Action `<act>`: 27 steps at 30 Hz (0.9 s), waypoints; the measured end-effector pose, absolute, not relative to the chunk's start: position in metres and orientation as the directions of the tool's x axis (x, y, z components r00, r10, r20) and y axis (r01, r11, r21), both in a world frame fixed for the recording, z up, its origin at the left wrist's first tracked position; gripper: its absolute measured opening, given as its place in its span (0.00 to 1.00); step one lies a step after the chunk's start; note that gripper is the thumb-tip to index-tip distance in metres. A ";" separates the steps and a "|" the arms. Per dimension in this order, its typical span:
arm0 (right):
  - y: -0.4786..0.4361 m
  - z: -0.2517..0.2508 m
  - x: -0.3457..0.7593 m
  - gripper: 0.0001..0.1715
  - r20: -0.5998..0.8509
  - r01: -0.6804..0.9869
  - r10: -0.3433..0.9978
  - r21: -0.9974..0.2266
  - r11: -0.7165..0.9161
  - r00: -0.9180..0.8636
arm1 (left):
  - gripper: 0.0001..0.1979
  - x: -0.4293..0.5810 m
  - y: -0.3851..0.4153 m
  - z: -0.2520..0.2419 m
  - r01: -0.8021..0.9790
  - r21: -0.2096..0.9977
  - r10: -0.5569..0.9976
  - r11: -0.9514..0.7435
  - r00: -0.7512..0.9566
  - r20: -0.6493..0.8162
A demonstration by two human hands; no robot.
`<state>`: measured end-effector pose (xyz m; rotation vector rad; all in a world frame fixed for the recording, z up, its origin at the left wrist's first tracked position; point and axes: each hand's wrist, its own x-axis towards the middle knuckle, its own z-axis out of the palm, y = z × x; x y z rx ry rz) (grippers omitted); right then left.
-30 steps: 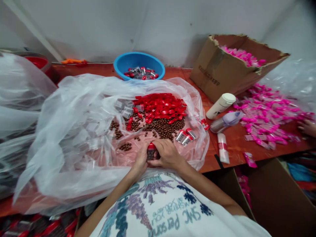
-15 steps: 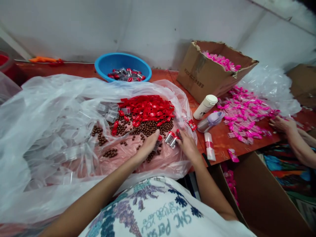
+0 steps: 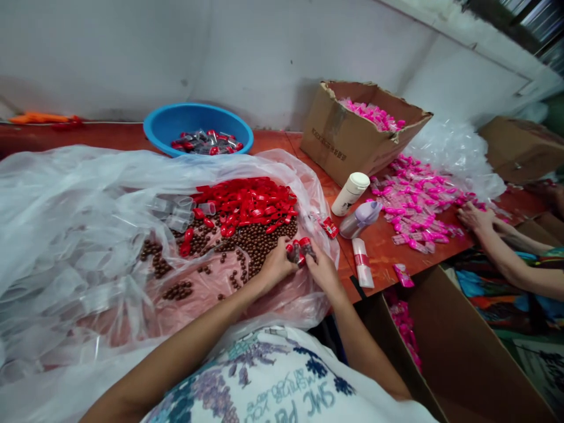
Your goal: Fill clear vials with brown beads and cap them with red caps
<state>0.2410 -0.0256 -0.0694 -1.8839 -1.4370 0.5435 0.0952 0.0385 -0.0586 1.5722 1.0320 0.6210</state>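
My left hand (image 3: 278, 265) and my right hand (image 3: 324, 269) are close together at the right end of a clear plastic sheet (image 3: 288, 308). Between them are several small clear containers (image 3: 301, 251) with red caps and dark contents. The fingers of both hands are closed round these containers; how many each holds is partly hidden. Just left of my hands lie loose brown beads (image 3: 259, 239), round and shiny. Behind the beads is a heap of red plastic parts (image 3: 253, 202). Clear empty cups (image 3: 180, 212) lie to the left, some under the sheet.
A blue basin (image 3: 154, 134) behind the sheet holds red-capped containers. To the right stand a white bottle (image 3: 349, 195), a purple-lidded bottle (image 3: 359, 221) and a cardboard box (image 3: 324, 138). Another person's hands (image 3: 478, 218) work at a pink pile (image 3: 416, 205). An open carton (image 3: 467, 341) is below.
My hands have come together, bringing the red-capped containers, which lay apart between them, into one cluster. The view has shifted to the right.
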 end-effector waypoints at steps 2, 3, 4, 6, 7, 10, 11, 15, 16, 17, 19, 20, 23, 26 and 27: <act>-0.026 -0.070 0.237 0.30 0.072 0.593 0.958 -0.798 -0.112 0.278 | 0.32 0.090 0.041 -0.060 0.190 0.980 0.875 0.051 0.465 -0.135; -0.026 -0.070 0.235 0.30 0.074 0.571 0.961 -0.815 -0.097 0.268 | 0.32 0.088 0.043 -0.060 0.180 0.983 0.875 0.047 0.467 -0.127; -0.026 -0.071 0.233 0.30 0.080 0.561 0.961 -0.824 -0.085 0.264 | 0.32 0.086 0.044 -0.059 0.197 0.980 0.872 0.018 0.477 -0.112; -0.024 -0.075 0.230 0.29 0.092 0.559 0.957 -0.825 -0.083 0.277 | 0.33 0.083 0.047 -0.058 0.284 0.956 0.865 -0.072 0.495 -0.082; -0.022 -0.077 0.229 0.29 0.088 0.553 0.954 -0.828 -0.091 0.287 | 0.34 0.082 0.048 -0.057 0.332 0.937 0.863 -0.108 0.499 -0.078; -0.016 -0.086 0.230 0.28 0.033 0.452 0.956 -0.886 -0.107 0.290 | 0.35 0.081 0.051 -0.056 0.406 0.901 0.856 -0.151 0.509 -0.086; -0.014 -0.088 0.230 0.28 0.014 0.394 0.958 -0.913 -0.104 0.286 | 0.34 0.080 0.051 -0.056 0.398 0.905 0.854 -0.148 0.512 -0.085; -0.007 -0.090 0.225 0.28 -0.064 0.172 0.964 -0.979 -0.111 0.260 | 0.33 0.075 0.047 -0.057 0.295 0.954 0.858 -0.052 0.501 -0.108; -0.006 -0.089 0.222 0.27 -0.078 0.144 0.965 -0.983 -0.117 0.249 | 0.33 0.073 0.045 -0.057 0.271 0.963 0.855 0.007 0.497 -0.146; -0.006 -0.087 0.219 0.26 -0.083 0.132 0.968 -0.984 -0.117 0.237 | 0.32 0.072 0.043 -0.057 0.241 0.967 0.855 0.083 0.482 -0.193; -0.004 -0.083 0.212 0.25 -0.034 0.182 0.971 -0.980 -0.079 0.237 | 0.29 0.067 0.039 -0.055 0.143 0.957 0.856 0.253 0.428 -0.290; -0.004 -0.081 0.207 0.25 -0.002 0.220 0.969 -0.974 -0.059 0.249 | 0.27 0.065 0.037 -0.053 0.076 0.939 0.844 0.335 0.419 -0.335; -0.005 -0.075 0.188 0.25 0.049 0.258 0.980 -0.966 -0.003 0.195 | 0.24 0.057 0.033 -0.046 -0.143 0.881 0.815 0.452 0.469 -0.342; -0.008 -0.064 0.167 0.31 0.065 0.272 0.990 -0.962 0.029 0.124 | 0.23 0.049 0.031 -0.040 -0.340 0.840 0.865 0.423 0.426 -0.264; -0.009 -0.059 0.160 0.33 0.056 0.254 0.992 -0.967 0.026 0.111 | 0.22 0.045 0.031 -0.039 -0.403 0.817 0.883 0.413 0.396 -0.252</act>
